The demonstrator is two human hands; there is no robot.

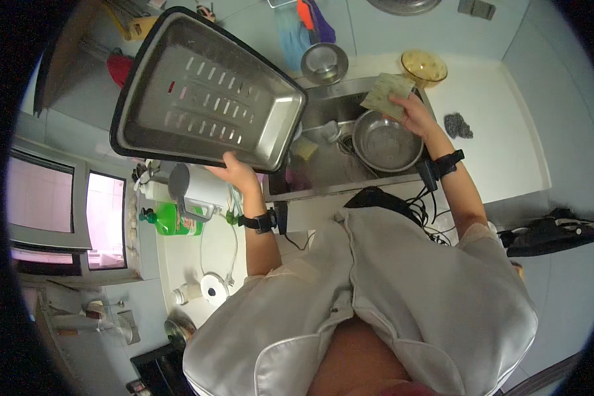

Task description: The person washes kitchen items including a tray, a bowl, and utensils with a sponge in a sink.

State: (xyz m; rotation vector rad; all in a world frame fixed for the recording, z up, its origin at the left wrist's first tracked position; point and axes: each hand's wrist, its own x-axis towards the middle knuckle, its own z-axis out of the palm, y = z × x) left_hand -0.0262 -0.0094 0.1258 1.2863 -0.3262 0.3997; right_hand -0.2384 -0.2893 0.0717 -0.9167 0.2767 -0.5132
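Note:
My left hand (pixel 237 175) grips the near edge of a rectangular slotted metal drain basket (pixel 153 112) with a black rim. The basket is tilted up above the left end of the metal sink (pixel 330 175). Between the fingers and thumb of my right hand (pixel 416 119) is a flat greenish-tan cloth (pixel 384 94), held over the sink's right side. Just below that hand, a round metal bowl (pixel 376 148) rests in the sink. A yellowish sponge (pixel 304 148) lies to the bowl's left.
Behind the sink stand a small metal bowl (pixel 325 64) and an amber bowl (pixel 424 66). A steel wool scourer (pixel 458 125) lies on the right counter. On the left counter are an electric kettle (pixel 190 188), a green bottle (pixel 178 219) and a white round corded base (pixel 214 289).

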